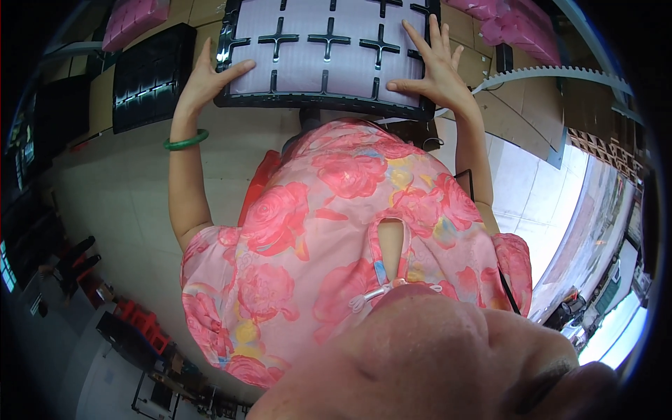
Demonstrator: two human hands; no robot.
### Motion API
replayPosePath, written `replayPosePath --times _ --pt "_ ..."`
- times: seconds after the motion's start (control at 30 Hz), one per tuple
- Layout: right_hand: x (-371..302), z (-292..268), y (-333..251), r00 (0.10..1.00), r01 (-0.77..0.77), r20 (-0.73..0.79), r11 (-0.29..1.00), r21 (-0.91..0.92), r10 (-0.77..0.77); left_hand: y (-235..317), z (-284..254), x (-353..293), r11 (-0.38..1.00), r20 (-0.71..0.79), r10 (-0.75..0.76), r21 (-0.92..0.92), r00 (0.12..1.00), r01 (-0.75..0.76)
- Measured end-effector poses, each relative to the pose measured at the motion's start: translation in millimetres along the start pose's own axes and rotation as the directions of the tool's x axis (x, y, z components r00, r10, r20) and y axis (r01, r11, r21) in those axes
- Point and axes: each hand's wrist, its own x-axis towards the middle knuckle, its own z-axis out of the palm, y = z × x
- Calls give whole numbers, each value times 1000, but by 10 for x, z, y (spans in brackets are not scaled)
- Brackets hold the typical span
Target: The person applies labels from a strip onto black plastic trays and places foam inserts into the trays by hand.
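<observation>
In front of my body, at the top of the head view, lies a black plastic tray point(329, 101) with cross-shaped dividers. Pale, translucent pinkish material point(301, 59) fills the spaces between the dividers. My left hand point(212, 78) is at the tray's left edge, thumb stretched over the rim and fingers pointing away along the outer side. A green bangle point(186, 141) circles the left wrist. On the right edge rests my right hand point(439, 68), its fingers spread, with the thumb across the near right corner. The tray's far edge is cut off by the picture.
Another black tray point(154, 77) leans or lies to the left, on cardboard. Pink wrapped blocks point(136, 21) sit at the upper left, more pink packages point(521, 31) at the upper right. Cardboard point(514, 101) and a white toothed strip point(560, 73) are at the right. Red stools point(143, 325) stand lower left.
</observation>
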Motion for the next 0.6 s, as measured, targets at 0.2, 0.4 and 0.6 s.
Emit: replayPosePath --times 0.2,0.4,0.6 --pt "-12 -166 104 1000 -24 -20 992 -125 22 73 -158 -163 992 76 -31 121 997 22" --pt "-22 -132 113 1000 2 25 992 -126 1 -118 -102 -66 998 48 41 37 998 -42" --pt "-95 -314 181 994 -49 -100 995 -86 40 31 -61 -241 985 -75 51 169 996 -38"
